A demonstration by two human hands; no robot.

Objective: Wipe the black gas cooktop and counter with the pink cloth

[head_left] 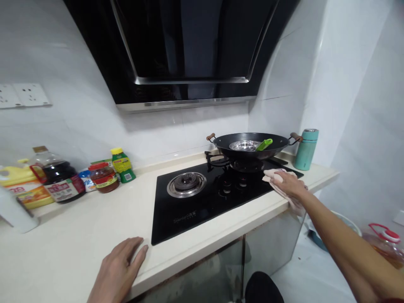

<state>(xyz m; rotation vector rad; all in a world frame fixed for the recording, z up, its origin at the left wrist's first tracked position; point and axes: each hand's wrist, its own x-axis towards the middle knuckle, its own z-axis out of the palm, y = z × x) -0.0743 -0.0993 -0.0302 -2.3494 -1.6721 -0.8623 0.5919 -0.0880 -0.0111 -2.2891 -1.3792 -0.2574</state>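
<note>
My right hand [290,185] presses a pale pink cloth [272,173] onto the right front corner of the black glass gas stove [202,214]. Part of the cloth hangs over the counter's front edge. Lying on the cream counter [75,244], near the stove's left front corner, my left hand [121,265] has its fingers stretched out and holds nothing. Behind the cloth, a black wok [221,145] stands over the right burner. Inside it are a shiny metal strainer-like dish [243,145] and a bright green handle [264,144]. The left burner [187,183] is bare, its pot support off.
A teal flask [306,151] stands at the counter's right end. Along the left wall are a dark sauce bottle [65,179], a red-lidded jar [104,179] and a yellow-capped green bottle [123,166]. The black range hood [189,50] overhangs the stove. A red-capped jug [385,244] is low at right.
</note>
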